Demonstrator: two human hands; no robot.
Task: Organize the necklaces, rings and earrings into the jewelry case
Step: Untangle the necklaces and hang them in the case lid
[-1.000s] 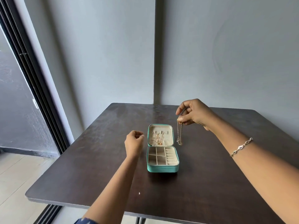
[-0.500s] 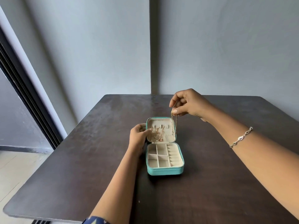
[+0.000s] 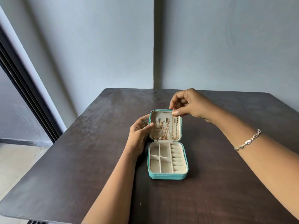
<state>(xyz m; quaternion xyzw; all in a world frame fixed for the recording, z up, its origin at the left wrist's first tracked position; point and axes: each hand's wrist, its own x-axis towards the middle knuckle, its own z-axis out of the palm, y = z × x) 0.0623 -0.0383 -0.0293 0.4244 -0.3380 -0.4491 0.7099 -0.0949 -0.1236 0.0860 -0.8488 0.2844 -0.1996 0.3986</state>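
Necklace (image 3: 173,126) is now hanging against the raised lid (image 3: 159,114) of the jewelry case (image 3: 166,176) instead of beside it, right hand (image 3: 188,105) pinching its top, left hand (image 3: 139,135) gripping the lid's left edge, so hooking looks close.

Your bench (image 3: 226,191) shows dark, matt wood grain; your case (image 3: 166,176) wears a smooth teal leather-like skin over cream, velvety lining (image 3: 154,164); your chain (image 3: 172,126) gleams gold-toned metal, your bracelet (image 3: 247,140) silvery.
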